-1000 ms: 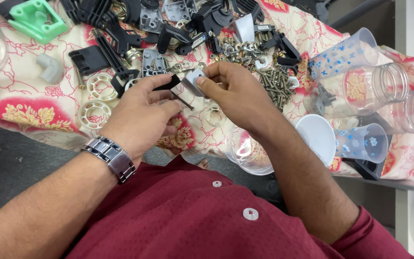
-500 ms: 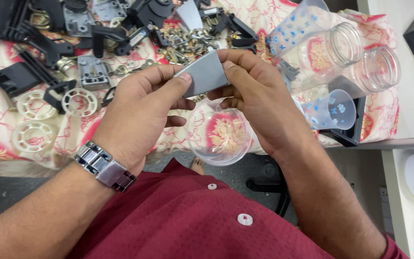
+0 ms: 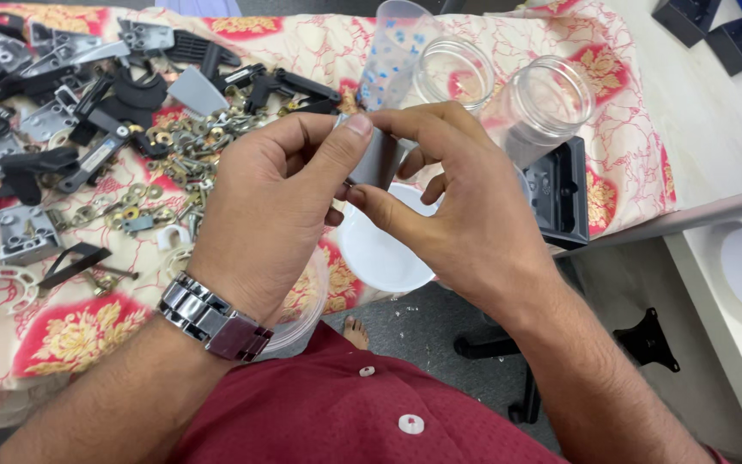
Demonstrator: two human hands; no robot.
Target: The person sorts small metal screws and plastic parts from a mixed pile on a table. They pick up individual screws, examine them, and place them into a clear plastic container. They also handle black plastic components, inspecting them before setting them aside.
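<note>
My left hand [image 3: 272, 210], with a metal watch on its wrist, and my right hand [image 3: 453, 202] meet over the table's near edge. Together they pinch a small flat grey metal piece [image 3: 377, 161] between thumbs and fingers. The piece is mostly hidden by my fingers, and only a grey face shows. Just below the hands sits a white round lid [image 3: 380, 253].
A flowered cloth [image 3: 70, 331] covers the table. To the left lie several black and grey brackets [image 3: 23, 232] and a heap of washers and screws [image 3: 173, 142]. Clear plastic jars [image 3: 547, 107] and a dotted cup [image 3: 392, 51] stand behind the hands. A black tray [image 3: 560, 193] lies right.
The view has swung to the right, so the parts pile now sits further left. My hands stay joined on the grey piece, which now shows less of its face.
</note>
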